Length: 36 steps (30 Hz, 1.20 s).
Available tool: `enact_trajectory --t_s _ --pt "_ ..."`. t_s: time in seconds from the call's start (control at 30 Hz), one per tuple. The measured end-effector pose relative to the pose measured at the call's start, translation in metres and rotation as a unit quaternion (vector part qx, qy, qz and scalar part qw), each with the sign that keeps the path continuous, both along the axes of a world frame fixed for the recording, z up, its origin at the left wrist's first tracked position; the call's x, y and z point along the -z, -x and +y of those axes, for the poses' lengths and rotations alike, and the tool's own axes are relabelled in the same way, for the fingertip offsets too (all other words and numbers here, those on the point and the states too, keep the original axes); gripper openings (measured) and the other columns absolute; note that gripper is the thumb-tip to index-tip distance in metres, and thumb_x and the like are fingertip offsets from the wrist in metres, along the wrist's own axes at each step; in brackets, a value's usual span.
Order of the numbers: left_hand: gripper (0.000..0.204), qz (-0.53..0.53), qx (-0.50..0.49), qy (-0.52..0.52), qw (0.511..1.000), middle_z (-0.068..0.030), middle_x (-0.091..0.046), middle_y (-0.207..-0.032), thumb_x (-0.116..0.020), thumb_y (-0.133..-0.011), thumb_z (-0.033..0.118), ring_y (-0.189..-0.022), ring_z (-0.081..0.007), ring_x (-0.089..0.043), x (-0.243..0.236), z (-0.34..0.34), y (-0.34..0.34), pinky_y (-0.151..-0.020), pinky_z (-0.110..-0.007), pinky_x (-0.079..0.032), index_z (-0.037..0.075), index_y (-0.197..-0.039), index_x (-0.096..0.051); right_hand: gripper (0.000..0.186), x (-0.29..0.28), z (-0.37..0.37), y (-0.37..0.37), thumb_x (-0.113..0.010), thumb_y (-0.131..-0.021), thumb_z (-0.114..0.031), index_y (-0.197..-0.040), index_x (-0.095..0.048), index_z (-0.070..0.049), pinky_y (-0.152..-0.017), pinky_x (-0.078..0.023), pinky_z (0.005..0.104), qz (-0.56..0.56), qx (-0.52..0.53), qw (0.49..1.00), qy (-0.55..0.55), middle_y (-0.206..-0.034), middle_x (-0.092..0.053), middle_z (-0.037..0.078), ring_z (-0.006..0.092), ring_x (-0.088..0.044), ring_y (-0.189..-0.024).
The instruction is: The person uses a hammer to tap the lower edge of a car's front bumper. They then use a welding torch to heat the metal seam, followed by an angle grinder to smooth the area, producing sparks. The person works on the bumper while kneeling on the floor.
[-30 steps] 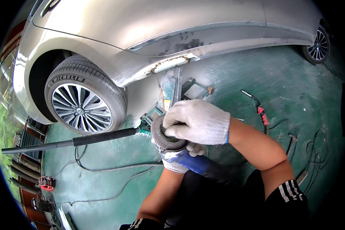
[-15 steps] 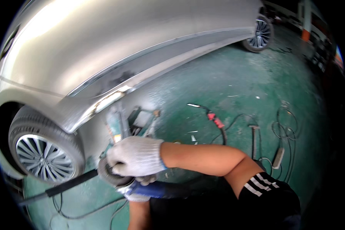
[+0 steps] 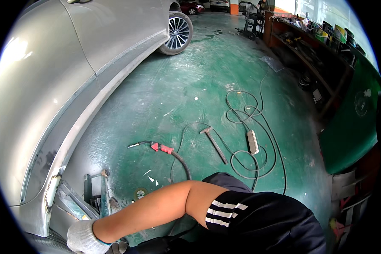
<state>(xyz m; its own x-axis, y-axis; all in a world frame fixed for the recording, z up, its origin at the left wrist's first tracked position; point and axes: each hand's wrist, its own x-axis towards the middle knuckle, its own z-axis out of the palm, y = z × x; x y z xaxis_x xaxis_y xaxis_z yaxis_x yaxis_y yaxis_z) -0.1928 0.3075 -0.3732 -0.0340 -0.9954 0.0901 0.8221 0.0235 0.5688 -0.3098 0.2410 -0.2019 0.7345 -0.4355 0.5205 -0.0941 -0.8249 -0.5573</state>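
My right hand (image 3: 82,238), in a white knit glove, is at the lower left edge beside the car's sill (image 3: 53,184), where the paint is stripped and scorched. Its fingers are out of sight, so its grip does not show. Only a few curled, greyish gloved fingers of my left hand (image 3: 120,247) appear at the bottom edge. They wrap the dark body of an angle grinder (image 3: 150,246), whose head lies outside the picture. A worn teal floor jack (image 3: 104,192) stands by the sill, and a round grinding disc (image 3: 140,193) lies on the floor.
A red-handled welding torch (image 3: 161,148), a hammer (image 3: 215,146) and a power strip (image 3: 252,142) with looped cables lie on the green floor (image 3: 190,84). Beyond them stand a cluttered workbench (image 3: 313,55) and a green panel (image 3: 355,122). The silver car (image 3: 42,84) fills the left.
My view has swung right and up, so workbench and far floor appear. My hands and the grinder have shifted to the lower left edge, mostly out of the picture. The near wheel is nearly gone.
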Motion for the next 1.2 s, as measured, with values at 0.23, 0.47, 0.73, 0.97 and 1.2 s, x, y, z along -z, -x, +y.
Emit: enact_trajectory --t_s 0.23,0.47,0.73,0.97,1.2 --pt "0.06 -0.019 0.006 -0.004 1.0 0.0075 -0.037 -0.066 -0.046 -0.096 0.08 -0.058 -0.0152 -0.04 -0.006 0.001 0.009 -0.06 -0.035 -0.034 0.022 -0.082 -0.044 0.018 -0.005 0.002 0.001 -0.071 -0.071 -0.021 -0.08 -0.082 -0.01 -0.074 -0.059 0.0502 0.012 0.007 1.0 -0.01 -0.077 -0.074 0.019 0.0404 -0.075 -0.078" --pt "0.059 -0.043 -0.011 -0.016 0.999 0.0076 -0.035 -0.066 -0.045 -0.098 0.078 -0.059 -0.0151 -0.039 -0.012 0.016 -0.001 -0.06 -0.035 -0.033 0.022 -0.081 -0.043 0.02 -0.01 0.0 0.016 -0.071 -0.07 -0.017 -0.081 -0.081 -0.005 -0.074 -0.06 0.0513 0.038 0.009 0.999 0.019 -0.075 -0.072 0.022 0.0426 -0.075 -0.077" --pt "0.057 -0.084 0.012 -0.003 0.996 0.0052 -0.04 -0.07 -0.041 -0.103 0.076 -0.06 -0.0168 -0.043 -0.047 0.025 0.004 -0.062 -0.037 -0.036 0.02 -0.093 -0.049 0.041 -0.025 -0.003 0.032 -0.062 -0.101 -0.041 -0.088 -0.073 -0.004 -0.079 -0.059 0.052 0.1 0.006 0.994 -0.043 -0.087 -0.074 0.023 0.041 -0.075 -0.082" --pt "0.044 0.062 0.114 0.102 0.986 0.0011 -0.062 -0.084 -0.047 -0.109 0.059 -0.068 -0.0168 -0.055 -0.041 0.027 -0.002 -0.073 -0.038 -0.041 0.018 -0.11 -0.063 0.023 -0.008 -0.016 0.028 -0.067 -0.092 -0.02 -0.102 -0.08 -0.004 -0.087 -0.06 0.0488 -0.035 -0.09 0.995 -0.008 -0.094 -0.077 0.021 0.0384 -0.077 -0.093" --pt "0.058 0.09 0.113 0.102 0.984 -0.0005 -0.062 -0.083 -0.042 -0.107 0.069 -0.066 -0.019 -0.056 -0.039 0.024 0.005 -0.072 -0.04 -0.043 0.018 -0.125 -0.061 0.022 -0.014 -0.018 0.039 -0.065 -0.089 -0.014 -0.101 -0.08 -0.004 -0.093 -0.059 0.048 0.016 -0.099 0.995 -0.007 -0.102 -0.077 0.022 0.0391 -0.075 -0.099"
